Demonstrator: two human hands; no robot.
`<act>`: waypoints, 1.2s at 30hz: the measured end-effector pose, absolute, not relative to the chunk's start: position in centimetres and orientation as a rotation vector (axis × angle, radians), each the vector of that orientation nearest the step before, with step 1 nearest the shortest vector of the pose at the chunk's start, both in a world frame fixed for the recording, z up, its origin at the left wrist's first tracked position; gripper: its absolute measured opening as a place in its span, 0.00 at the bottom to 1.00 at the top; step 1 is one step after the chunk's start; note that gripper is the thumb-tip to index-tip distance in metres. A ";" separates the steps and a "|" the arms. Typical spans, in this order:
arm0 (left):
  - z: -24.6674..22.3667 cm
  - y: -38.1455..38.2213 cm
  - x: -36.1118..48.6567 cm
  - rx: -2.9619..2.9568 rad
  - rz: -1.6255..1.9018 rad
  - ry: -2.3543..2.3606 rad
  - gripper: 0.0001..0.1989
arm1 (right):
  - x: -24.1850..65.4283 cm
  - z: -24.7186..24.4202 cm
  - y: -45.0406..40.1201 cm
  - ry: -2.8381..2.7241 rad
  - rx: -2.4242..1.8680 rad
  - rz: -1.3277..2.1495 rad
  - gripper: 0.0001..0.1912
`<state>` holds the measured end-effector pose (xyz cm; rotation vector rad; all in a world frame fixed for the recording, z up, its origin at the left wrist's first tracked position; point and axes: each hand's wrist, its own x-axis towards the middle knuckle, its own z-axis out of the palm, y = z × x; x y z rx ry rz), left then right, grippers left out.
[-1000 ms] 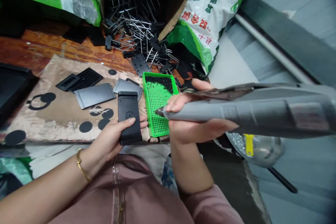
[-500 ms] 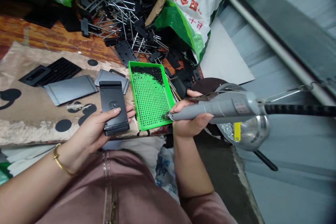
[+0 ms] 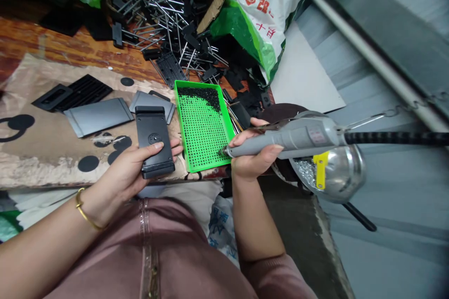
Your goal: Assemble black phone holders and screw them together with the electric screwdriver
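The black holder (image 3: 151,124) lies clasped in my half-curled left hand (image 3: 130,168); my right hand (image 3: 250,162) wraps round the grey driver (image 3: 298,138).

A dusty-pink top (image 3: 199,252) is worn, its front divided lengthwise by a narrow strip (image 3: 144,233) that is trimmed with shiny, see-through bands. Low on this strip a small gold-toned piece (image 3: 153,272), possibly a zip pull, can be made out. The right sleeve (image 3: 277,275) is cut from similar pink cloth, and fine ribbing is seen near its edge. The left wrist (image 3: 100,203) is ringed by a slim gold-coloured bangle (image 3: 82,210).
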<state>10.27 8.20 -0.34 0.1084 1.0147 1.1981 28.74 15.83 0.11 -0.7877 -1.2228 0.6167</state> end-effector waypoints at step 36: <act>-1.6 8.3 10.7 0.084 1.271 0.874 0.12 | 21.8 3.0 12.6 -1.333 -0.487 1.027 0.28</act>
